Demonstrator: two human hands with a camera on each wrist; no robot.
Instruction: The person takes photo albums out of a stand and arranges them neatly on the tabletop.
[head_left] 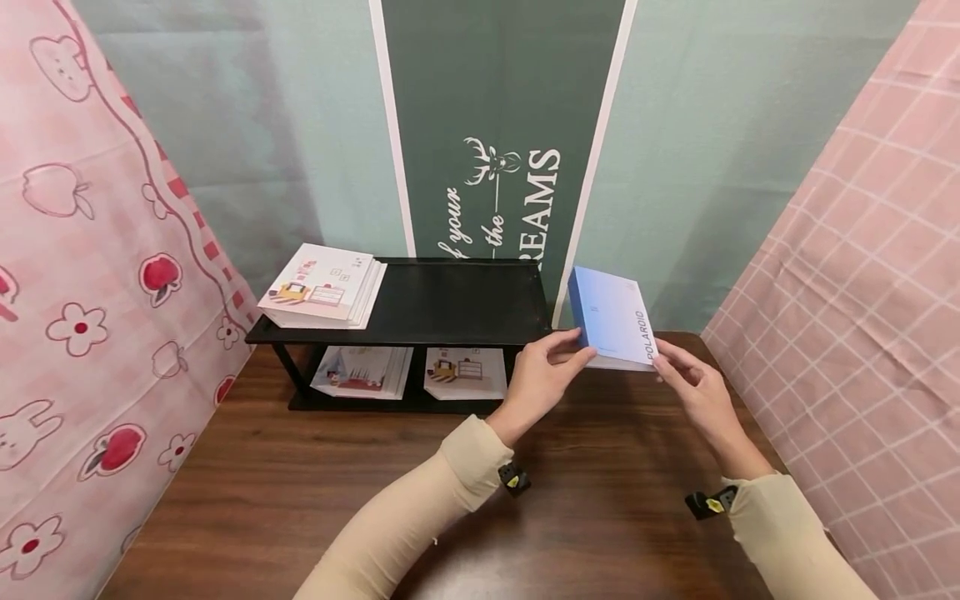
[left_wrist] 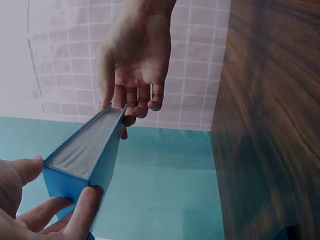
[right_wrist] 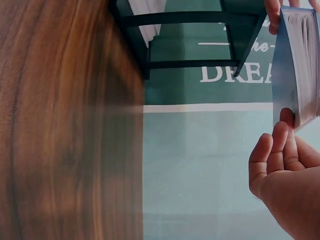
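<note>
Both hands hold up a small thick photo album (head_left: 611,315), its cover fading from blue to white with "POLAROID" along one edge. My left hand (head_left: 540,382) pinches the blue spine end between thumb and fingers. At the opposite end, the right hand (head_left: 697,393) grips the near right corner, thumb on the cover side and fingers beneath. In the left wrist view the album's page edges (left_wrist: 85,142) show between its two covers. The album is raised above the table, just right of a black two-tier rack (head_left: 465,300).
On the rack's top left lies a stack of white illustrated albums (head_left: 318,283). More albums sit on the lower tier, one group at the left (head_left: 363,371) and another in the middle (head_left: 467,373). The brown wooden table (head_left: 285,500) is bordered by hanging cloths.
</note>
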